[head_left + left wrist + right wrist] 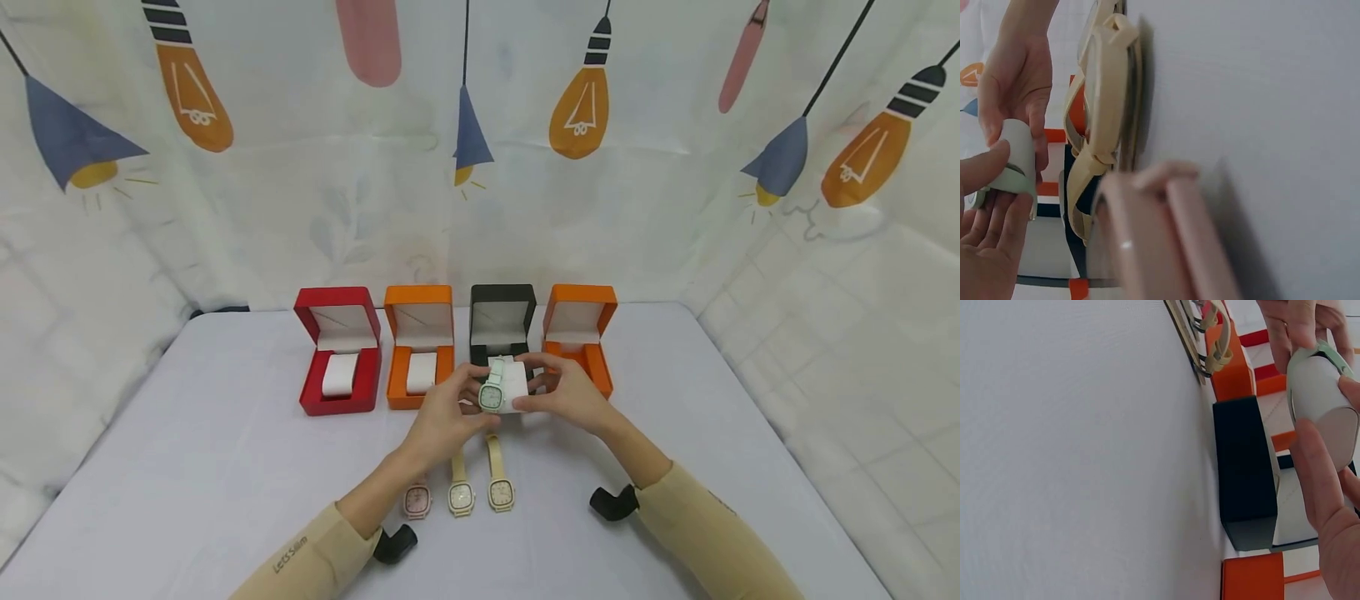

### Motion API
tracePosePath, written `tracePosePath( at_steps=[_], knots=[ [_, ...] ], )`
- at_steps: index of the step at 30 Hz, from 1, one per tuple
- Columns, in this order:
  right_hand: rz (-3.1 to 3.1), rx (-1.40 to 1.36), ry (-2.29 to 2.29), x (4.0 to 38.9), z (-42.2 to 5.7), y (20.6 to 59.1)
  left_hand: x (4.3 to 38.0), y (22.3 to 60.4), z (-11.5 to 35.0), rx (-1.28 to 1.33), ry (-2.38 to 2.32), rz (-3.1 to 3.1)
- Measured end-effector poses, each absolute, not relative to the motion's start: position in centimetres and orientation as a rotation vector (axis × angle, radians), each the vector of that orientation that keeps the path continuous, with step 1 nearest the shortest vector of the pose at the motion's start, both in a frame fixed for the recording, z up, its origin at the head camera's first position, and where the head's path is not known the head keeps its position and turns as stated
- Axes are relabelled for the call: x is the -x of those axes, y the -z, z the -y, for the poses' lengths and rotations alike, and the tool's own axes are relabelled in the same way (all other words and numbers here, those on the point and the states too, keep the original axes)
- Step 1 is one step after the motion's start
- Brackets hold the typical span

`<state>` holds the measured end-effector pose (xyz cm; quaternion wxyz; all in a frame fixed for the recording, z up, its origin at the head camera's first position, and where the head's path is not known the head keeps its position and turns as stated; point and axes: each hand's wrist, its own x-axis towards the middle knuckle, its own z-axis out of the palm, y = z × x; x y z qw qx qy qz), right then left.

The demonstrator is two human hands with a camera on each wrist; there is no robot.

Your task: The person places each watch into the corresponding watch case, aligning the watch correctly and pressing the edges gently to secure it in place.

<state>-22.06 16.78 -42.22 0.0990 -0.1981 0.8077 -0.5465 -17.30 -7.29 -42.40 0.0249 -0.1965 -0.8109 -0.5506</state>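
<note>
A pale green watch is wrapped partway round a white watch cushion, held up in front of the open black watch box. My left hand pinches the watch and its strap between thumb and fingers. The other end of the cushion is gripped by my right hand, thumb on the near side. From the right wrist, the green strap circles the far end of the cushion. Below the hands lie a pink watch, a cream watch and a yellow watch.
Left of the black box stand an open red box and an open orange box, each with a white cushion inside. Another open orange box stands on the right. A white cloth covers the table, with a printed curtain behind it.
</note>
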Motion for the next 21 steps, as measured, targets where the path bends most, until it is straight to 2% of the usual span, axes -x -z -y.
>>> tracePosePath(
  at_steps=[11,21],
  knots=[
    [-2.303,0.561,1.694,21.75,-16.06,42.62,17.41,42.31,7.31,0.633,1.553,2.509],
    [-2.276,0.668,1.621,21.82,-16.22,42.63,17.55,42.25,7.72,0.685,1.529,2.517]
  ],
)
